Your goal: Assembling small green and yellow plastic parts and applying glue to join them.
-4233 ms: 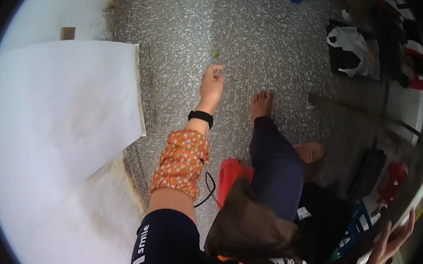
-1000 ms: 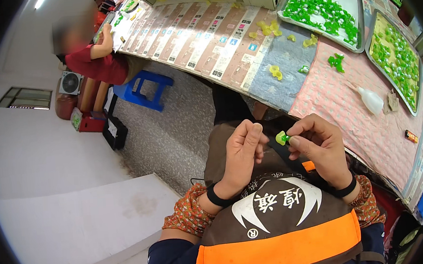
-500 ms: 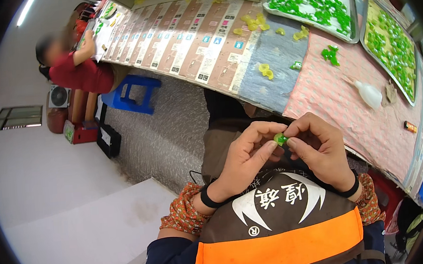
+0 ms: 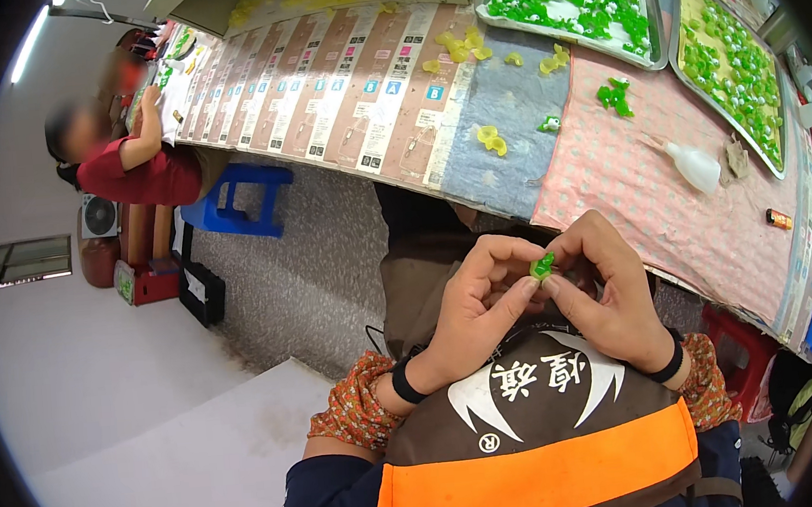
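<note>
Between both hands, above my lap, is a small green plastic piece [image 4: 542,266] with a paler yellow-green lower part. My left hand [image 4: 475,307] pinches it from the left with thumb and forefinger. From the other side, the thumb and fingertips of my right hand [image 4: 610,297] close on it too. The fingertips cover part of the piece. On the table beyond lie a few loose green pieces [image 4: 615,97], a single green piece with white [image 4: 549,124] and a pair of yellow pieces [image 4: 491,140].
Metal trays of green pieces [image 4: 653,34] [image 4: 768,153] stand at the far right. A white squeeze bottle [image 4: 695,166] and a small orange-and-black cylinder [image 4: 778,218] lie on the pink cloth [image 4: 601,181]. Another person [image 4: 137,165] works at the table's left, near a blue stool [image 4: 247,201].
The green piece has been turned in my fingers, so more of its green upper part shows upright. Both hands stay close together. The view has shifted slightly.
</note>
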Available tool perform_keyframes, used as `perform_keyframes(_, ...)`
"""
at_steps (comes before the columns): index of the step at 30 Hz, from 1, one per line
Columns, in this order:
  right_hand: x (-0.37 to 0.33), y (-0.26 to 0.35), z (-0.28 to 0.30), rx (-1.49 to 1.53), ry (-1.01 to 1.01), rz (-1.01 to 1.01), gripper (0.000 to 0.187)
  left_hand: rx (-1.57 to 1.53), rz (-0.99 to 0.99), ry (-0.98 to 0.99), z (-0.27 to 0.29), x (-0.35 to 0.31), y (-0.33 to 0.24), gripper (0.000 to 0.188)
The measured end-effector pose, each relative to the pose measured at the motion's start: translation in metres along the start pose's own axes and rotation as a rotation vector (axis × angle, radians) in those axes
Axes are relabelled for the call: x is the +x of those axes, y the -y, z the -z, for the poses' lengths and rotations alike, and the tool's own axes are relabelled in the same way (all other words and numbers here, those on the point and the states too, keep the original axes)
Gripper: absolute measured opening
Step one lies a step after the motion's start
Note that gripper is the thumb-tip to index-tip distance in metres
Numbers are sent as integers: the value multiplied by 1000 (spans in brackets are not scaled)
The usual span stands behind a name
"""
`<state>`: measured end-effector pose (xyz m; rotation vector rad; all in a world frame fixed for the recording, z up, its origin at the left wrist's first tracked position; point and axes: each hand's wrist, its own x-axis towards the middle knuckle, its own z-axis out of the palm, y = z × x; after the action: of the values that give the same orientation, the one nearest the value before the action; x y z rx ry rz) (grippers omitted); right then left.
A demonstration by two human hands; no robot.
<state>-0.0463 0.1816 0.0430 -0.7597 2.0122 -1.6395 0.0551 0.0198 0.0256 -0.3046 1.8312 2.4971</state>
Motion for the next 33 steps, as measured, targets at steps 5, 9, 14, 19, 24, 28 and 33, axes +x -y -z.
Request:
perform_keyframes(5,8,-10,3,57,47,-40,16,-91,70,4,4,9,-2,27)
perform_keyframes(9,17,-12,8,100,108,-82,15,-148,183,43,16,19,1,26)
perform_keyframes(14,28,-19,12,344,151,-255,12,-172,207,50,21,33,-1,25)
perform_keyframes(19,36,-28,13,383,158,-303,11,-168,215,69,23,41,-1,26)
perform_keyframes(24,38,-33,14,393,126,-290,10,-293,247,115,27,53,5,23)
perform_keyframes(28,39,-33,14,418,82,-272,9,-375,267,130,26,58,5,21)
perform_keyframes(33,38,-33,13,447,45,-267,9,-432,271,134,24,61,7,20)
